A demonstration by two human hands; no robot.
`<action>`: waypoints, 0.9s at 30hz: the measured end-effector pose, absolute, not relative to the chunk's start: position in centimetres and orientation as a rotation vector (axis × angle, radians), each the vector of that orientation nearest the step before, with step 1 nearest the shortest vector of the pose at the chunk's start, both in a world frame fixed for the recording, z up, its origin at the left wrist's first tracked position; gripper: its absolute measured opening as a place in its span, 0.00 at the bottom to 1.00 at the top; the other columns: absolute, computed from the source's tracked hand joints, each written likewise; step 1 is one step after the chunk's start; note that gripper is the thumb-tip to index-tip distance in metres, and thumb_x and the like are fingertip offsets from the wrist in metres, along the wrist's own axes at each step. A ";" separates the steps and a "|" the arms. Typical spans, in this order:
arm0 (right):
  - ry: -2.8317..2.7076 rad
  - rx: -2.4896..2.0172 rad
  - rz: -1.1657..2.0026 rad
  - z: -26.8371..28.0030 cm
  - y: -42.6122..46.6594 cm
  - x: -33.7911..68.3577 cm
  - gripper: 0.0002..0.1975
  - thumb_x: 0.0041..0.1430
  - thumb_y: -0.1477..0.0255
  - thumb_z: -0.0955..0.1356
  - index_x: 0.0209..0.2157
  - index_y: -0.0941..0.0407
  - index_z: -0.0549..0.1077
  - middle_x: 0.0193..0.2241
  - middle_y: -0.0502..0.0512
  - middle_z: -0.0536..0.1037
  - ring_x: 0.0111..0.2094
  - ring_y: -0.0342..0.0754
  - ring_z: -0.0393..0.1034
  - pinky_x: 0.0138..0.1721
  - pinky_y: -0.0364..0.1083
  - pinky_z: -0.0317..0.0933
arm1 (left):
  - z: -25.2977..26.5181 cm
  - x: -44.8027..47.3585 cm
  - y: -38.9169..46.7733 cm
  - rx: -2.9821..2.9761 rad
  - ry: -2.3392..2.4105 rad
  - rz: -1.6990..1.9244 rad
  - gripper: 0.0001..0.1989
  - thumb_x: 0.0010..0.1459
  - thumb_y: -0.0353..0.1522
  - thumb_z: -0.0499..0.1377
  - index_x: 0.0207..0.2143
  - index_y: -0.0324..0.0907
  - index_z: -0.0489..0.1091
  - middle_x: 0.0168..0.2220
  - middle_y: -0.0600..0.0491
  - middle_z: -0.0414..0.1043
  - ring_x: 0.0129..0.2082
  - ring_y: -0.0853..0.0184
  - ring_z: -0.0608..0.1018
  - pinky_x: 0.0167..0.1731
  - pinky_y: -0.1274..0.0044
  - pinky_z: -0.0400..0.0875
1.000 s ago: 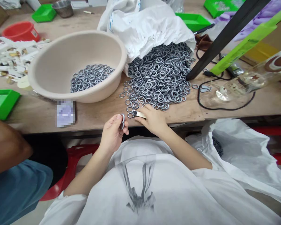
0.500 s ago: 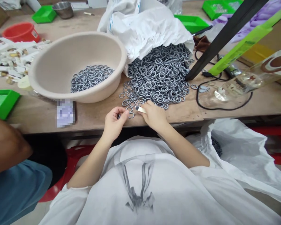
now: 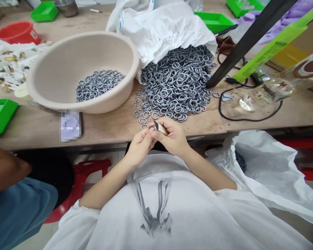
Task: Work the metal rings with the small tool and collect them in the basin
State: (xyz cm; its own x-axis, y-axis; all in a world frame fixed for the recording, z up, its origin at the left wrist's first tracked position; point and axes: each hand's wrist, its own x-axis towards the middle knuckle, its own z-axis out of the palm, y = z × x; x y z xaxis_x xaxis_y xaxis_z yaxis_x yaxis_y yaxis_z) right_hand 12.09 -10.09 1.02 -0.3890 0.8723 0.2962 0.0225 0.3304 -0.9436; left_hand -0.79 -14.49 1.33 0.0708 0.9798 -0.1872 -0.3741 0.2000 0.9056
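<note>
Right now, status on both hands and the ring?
Left hand pinching grey ring. Right hand gripping dark-tipped tool, tip at ring; contact unclear. Fingertips partly hide ring.

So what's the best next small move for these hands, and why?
I'd probably draw the blade lightly along the ring: the left hand pinches that ring, and the right hand grips the knife with its dark blade right beside it. Whether blade and ring touch is too small to tell.
</note>
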 end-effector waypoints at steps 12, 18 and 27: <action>-2.021 -0.715 0.909 1.6 -11.1 13.2 0.25 0.70 0.55 0.59 0.23 0.56 0.64 0.20 0.47 0.63 0.23 0.41 0.58 0.27 0.44 0.49 | 2.1 -1.2 -14.9 0.650 0.957 1.185 0.23 0.51 0.46 0.66 0.22 0.42 0.58 0.16 0.62 0.52 0.14 0.79 0.52 0.14 0.85 0.46; -2.091 -0.787 0.878 1.4 -10.2 13.5 0.26 0.70 0.56 0.59 0.20 0.55 0.58 0.18 0.45 0.58 0.21 0.40 0.53 0.26 0.44 0.46 | 1.3 -1.9 -15.7 0.840 0.864 1.105 0.25 0.56 0.50 0.63 0.21 0.41 0.58 0.17 0.61 0.52 0.16 0.79 0.54 0.16 0.83 0.48; -2.479 -1.140 0.503 -0.3 -8.4 11.1 0.15 0.63 0.60 0.69 0.46 0.54 0.76 0.44 0.57 0.77 0.42 0.52 0.70 0.37 0.46 0.57 | 1.7 -6.4 -16.2 0.721 1.059 1.254 0.15 0.53 0.41 0.66 0.35 0.38 0.74 0.23 0.55 0.68 0.15 0.78 0.60 0.16 0.83 0.49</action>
State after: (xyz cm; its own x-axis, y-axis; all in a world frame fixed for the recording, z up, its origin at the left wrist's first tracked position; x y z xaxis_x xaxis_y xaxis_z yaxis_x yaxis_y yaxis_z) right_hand 11.12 -8.37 -0.28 -0.6070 0.7749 0.1762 0.6449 0.6099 -0.4606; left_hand -6.44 -16.19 1.67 -0.0227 0.9722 -0.2331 -0.3920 0.2058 0.8967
